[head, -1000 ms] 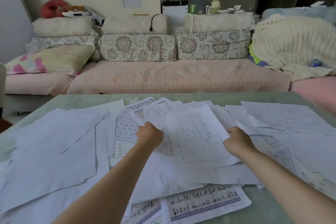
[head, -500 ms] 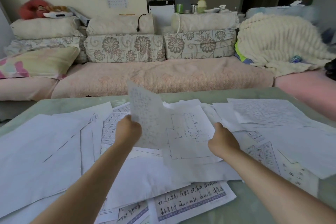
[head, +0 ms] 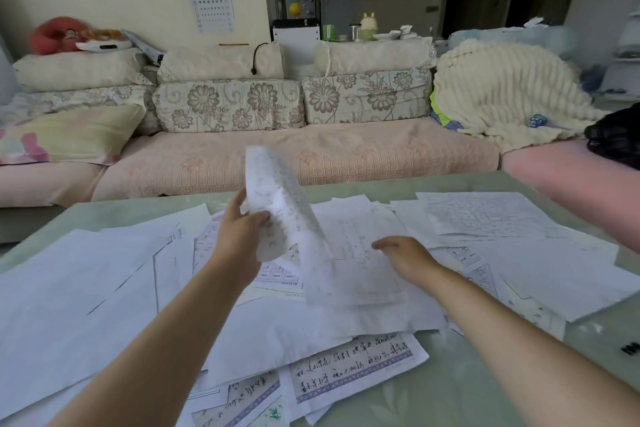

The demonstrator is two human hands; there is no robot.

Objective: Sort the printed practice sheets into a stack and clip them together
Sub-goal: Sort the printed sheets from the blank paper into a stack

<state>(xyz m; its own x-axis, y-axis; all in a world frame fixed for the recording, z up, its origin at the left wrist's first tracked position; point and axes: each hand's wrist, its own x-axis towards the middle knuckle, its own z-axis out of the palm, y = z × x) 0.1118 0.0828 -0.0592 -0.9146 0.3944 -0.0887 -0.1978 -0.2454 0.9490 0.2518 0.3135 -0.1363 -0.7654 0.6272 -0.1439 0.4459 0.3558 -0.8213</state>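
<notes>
Head view: what does the left hand (head: 239,236) have?

— One printed sheet (head: 277,204), pinched near its left edge between thumb and fingers. A second ago that sheet lay flat among the others. Now it stands nearly upright over the middle of the table (head: 485,388), curling to the right, with its lower part still down among the other papers.

And the right hand (head: 405,255)?

— A second ago it was bunched at the right edge of the plan-like sheet (head: 356,274). Now its fingers (head: 381,246) lie loose and nearly straight, palm down on that sheet, holding nothing. I judge it is steadying the paper beneath so that only one sheet comes away.

Where are the rest of the practice sheets?

— Spread loose and overlapping from the table's left edge to its right edge, many with the blank side up. A handwriting sheet (head: 353,369) lies at the near edge. I see no squared stack anywhere.

So how far along?

— Early, I'd say: single sheets are only now being picked out. The lifted one needs somewhere to land, likely on the sheet under the right hand. Thin paper held by one edge flops, so it may fold as it goes down.

Any clip?

— A small dark thing (head: 629,347) lies at the table's right edge, too cut off to tell what it is.
</notes>
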